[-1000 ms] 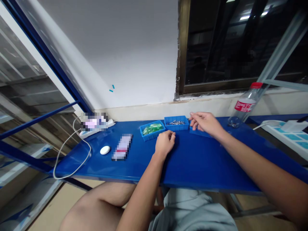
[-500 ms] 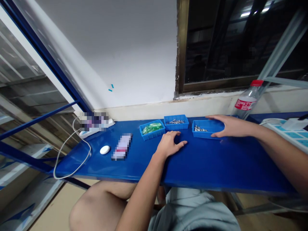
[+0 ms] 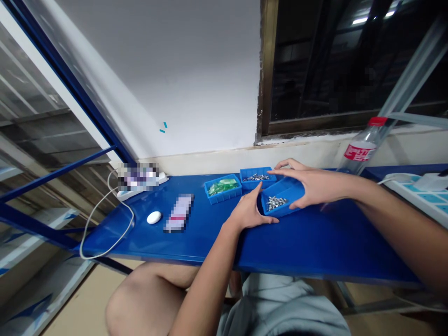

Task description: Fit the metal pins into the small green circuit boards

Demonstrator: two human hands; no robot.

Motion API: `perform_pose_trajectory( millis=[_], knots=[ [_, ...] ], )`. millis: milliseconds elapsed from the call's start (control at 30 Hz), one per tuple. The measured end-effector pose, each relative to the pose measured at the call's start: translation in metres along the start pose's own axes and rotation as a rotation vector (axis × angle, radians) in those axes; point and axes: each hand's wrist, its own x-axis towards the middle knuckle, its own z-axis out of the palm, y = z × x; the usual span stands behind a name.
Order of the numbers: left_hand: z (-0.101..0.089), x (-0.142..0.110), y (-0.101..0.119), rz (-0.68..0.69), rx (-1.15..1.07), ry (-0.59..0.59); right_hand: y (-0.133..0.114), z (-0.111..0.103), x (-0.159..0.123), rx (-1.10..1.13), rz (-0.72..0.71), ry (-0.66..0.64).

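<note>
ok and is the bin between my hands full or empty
Partly filled: the blue bin has small metal pieces only at its left end.

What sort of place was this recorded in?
Probably a workshop or similar indoor work area: there's a blue bin of small metal parts, a bin of green pieces and a long blue table beneath them.

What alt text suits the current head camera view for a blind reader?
A right hand grips a blue bin of small metal pieces at a blue table, the left hand spread at its other end. Nearby sit a green-filled bin and a pin-filled bin; a red-capped bottle stands at right.
</note>
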Motion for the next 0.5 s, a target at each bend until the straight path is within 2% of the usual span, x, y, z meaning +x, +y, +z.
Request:
perform_pose_trajectory(
  millis=[67,167,300,500],
  knots=[
    [0.000,0.000,-0.001,-0.018,0.023,0.008,-0.004,0.000,0.011,0.018,-0.023,0.008],
    [0.001,0.000,-0.002,-0.061,0.067,0.015,-0.007,0.005,0.026,0.061,-0.054,0.096],
    [0.003,0.000,-0.004,-0.123,0.082,0.032,-0.013,0.021,0.040,0.180,-0.063,0.217],
    [0.006,0.005,-0.012,-0.085,0.045,0.087,-0.021,0.044,0.048,0.203,0.074,0.384]
  ],
)
